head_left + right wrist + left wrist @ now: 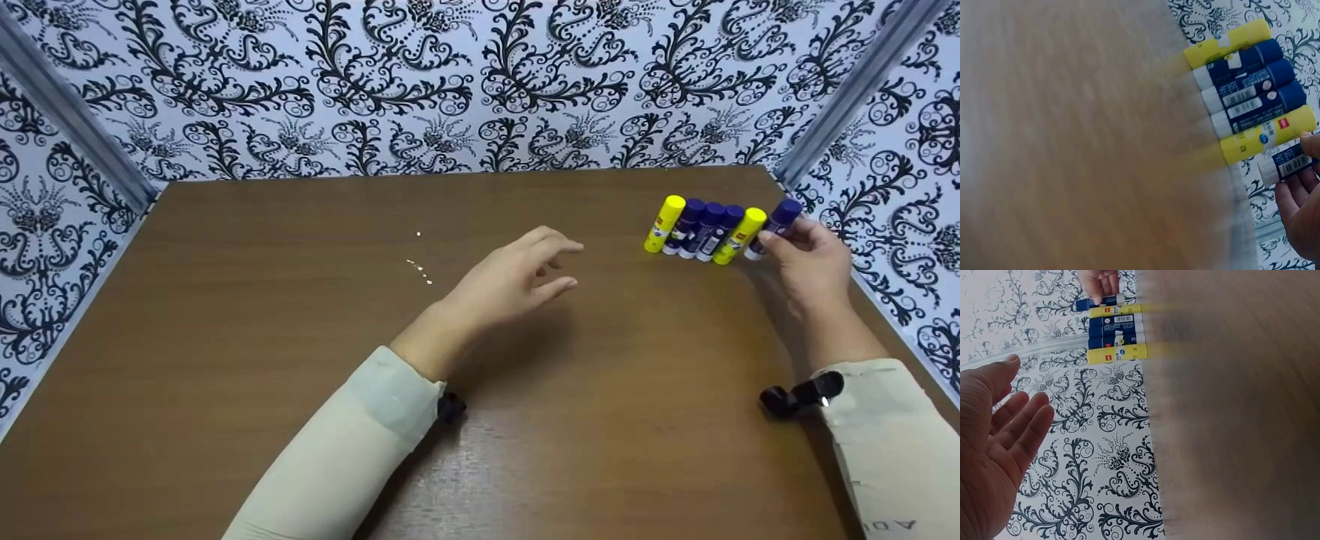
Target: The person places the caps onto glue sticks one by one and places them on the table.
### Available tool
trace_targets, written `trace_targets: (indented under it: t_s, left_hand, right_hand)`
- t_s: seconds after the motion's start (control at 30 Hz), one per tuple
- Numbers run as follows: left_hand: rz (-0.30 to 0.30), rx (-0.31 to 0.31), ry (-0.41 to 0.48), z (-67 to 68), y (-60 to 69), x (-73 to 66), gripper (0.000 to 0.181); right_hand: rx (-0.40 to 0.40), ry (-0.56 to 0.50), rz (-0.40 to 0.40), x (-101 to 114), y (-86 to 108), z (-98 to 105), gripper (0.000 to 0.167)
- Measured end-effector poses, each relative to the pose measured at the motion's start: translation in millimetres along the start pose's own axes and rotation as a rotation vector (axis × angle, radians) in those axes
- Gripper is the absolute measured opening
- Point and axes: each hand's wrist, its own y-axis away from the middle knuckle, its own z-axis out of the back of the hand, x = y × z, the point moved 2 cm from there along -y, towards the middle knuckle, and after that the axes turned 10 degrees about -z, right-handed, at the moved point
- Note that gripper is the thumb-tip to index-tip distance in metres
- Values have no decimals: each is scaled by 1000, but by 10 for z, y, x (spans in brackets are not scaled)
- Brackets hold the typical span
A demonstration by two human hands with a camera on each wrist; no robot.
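At the right end of a row of glue sticks, my right hand (817, 262) grips a dark blue glue stick (782, 217) with a white base, thumb on one side and fingers on the other. Beside it stand a yellow glue stick (741, 236), several blue glue sticks (709, 231) and another yellow glue stick (664, 223), all upright and close together. The right wrist view shows the held glue stick (1289, 163) slightly apart from the yellow one. My left hand (517, 274) hovers over the middle of the table, fingers loosely bent, holding nothing.
The brown wooden table (247, 337) has small white specks (418, 268) left of centre. Patterned white and black panels (450, 90) close off the back and both sides, with grey corner strips (862, 90). The row stands near the back right corner.
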Motion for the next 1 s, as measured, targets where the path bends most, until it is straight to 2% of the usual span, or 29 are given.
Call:
trace_targets:
  t_s: [0.17, 0.3, 0.6, 0.8, 1.0]
  left_hand:
    - [-1, 6, -1, -15, -4, -5, 42]
    - [7, 12, -5, -22, -5, 0, 43]
    - [10, 5, 2, 7, -6, 5, 43]
    - [8, 5, 18, 7, -11, -7, 43]
    - [-14, -2, 22, 5, -10, -5, 42]
  right_hand:
    - [69, -8, -52, -96, -17, 37, 27]
    - [144, -73, -89, -148, -10, 39, 28]
    - [204, -110, -114, -172, -34, 30, 31]
    - [252, -173, -164, -160, 1, 42, 37]
    - [198, -62, -77, -129, 49, 86, 41]
